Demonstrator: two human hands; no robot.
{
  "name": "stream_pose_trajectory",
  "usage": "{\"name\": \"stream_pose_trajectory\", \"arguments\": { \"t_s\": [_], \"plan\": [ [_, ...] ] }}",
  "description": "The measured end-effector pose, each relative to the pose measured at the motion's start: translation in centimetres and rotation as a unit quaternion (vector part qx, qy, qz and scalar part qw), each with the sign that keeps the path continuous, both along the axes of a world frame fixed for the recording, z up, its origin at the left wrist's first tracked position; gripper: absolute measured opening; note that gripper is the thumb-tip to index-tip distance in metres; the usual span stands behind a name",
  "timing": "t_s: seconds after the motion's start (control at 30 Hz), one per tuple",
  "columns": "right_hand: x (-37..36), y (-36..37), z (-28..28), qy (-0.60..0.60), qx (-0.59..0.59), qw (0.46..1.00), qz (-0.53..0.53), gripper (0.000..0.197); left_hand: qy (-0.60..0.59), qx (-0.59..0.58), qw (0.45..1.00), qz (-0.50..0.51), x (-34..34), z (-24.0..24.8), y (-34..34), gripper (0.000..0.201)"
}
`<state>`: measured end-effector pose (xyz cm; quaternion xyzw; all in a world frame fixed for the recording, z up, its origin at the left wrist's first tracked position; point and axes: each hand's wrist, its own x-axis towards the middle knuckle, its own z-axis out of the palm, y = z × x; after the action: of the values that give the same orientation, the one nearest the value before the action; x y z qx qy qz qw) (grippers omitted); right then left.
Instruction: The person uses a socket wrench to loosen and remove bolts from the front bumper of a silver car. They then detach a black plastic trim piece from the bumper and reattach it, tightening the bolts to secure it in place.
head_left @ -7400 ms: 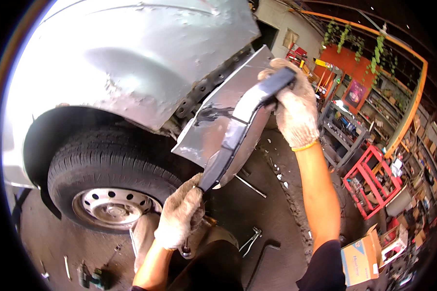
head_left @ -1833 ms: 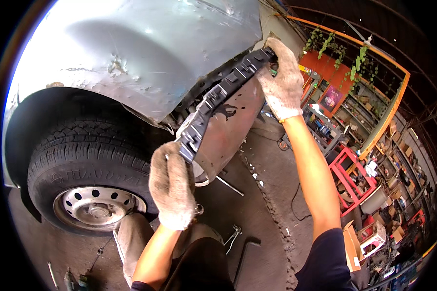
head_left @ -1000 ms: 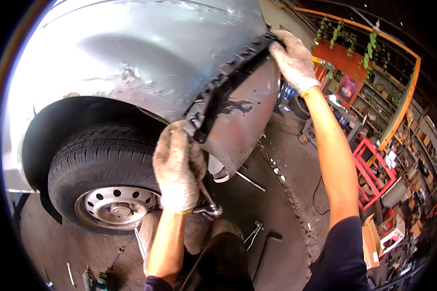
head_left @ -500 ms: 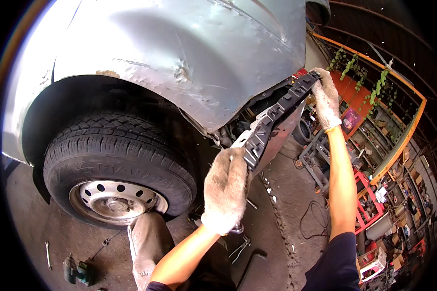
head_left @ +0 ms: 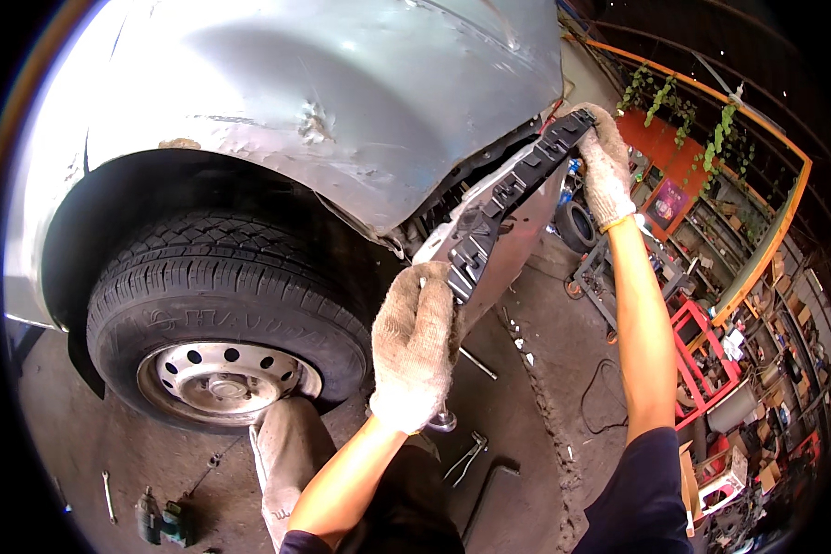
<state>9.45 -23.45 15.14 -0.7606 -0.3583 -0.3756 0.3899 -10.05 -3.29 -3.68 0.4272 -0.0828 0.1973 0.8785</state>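
A silver bumper panel (head_left: 517,231) with a black ribbed bracket along its edge (head_left: 508,198) sits against the lower rear edge of the dented silver car fender (head_left: 342,102). My left hand (head_left: 415,342), in a knit work glove, grips the panel's lower end. My right hand (head_left: 605,166), also gloved, holds the upper end of the black bracket near the fender's corner. Both arms reach up from below. The front wheel with its tyre (head_left: 222,314) is to the left of my left hand.
A gloved hand or rag (head_left: 286,452) lies by my knee under the wheel. Pliers (head_left: 466,457) and a wrench (head_left: 489,489) lie on the concrete floor. Small tools (head_left: 157,517) rest at lower left. Red metal racks (head_left: 702,360) and cluttered shelves stand at right.
The panel has swung up from hanging away from the car to lying against the fender's edge. My view has shifted left, so both hands now appear further right.
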Motion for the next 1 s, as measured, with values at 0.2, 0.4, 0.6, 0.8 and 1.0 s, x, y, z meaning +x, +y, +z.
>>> {"name": "stream_pose_trajectory", "arguments": {
  "t_s": [0.2, 0.4, 0.6, 0.8, 1.0],
  "plan": [
    [-2.6, -4.3, -5.4, 0.025, 0.107, 0.994, -0.006, 0.046, -0.004, -0.03, 0.999, -0.031, -1.5, -1.0, -0.3, 0.034],
    [-7.0, -15.5, -27.2, 0.347, 0.39, 0.853, 0.005, 0.058, -0.009, -0.112, 0.989, -0.092, -1.6, -2.3, 1.3, 0.036],
    [-18.1, -20.1, -61.3, 0.548, 0.616, 0.554, -0.115, 0.017, -0.031, -0.182, 0.963, -0.196, -0.9, -2.6, 2.2, 0.032],
    [-27.7, -19.5, -78.7, 0.657, 0.539, 0.434, -0.298, 0.023, -0.013, -0.191, 0.957, -0.218, -0.8, -2.3, 0.9, 0.024],
    [-24.7, -13.6, -64.2, 0.638, 0.055, 0.619, -0.455, 0.058, -0.045, -0.2, 0.953, -0.223, -0.2, -2.2, -1.0, 0.022]
  ]
}}
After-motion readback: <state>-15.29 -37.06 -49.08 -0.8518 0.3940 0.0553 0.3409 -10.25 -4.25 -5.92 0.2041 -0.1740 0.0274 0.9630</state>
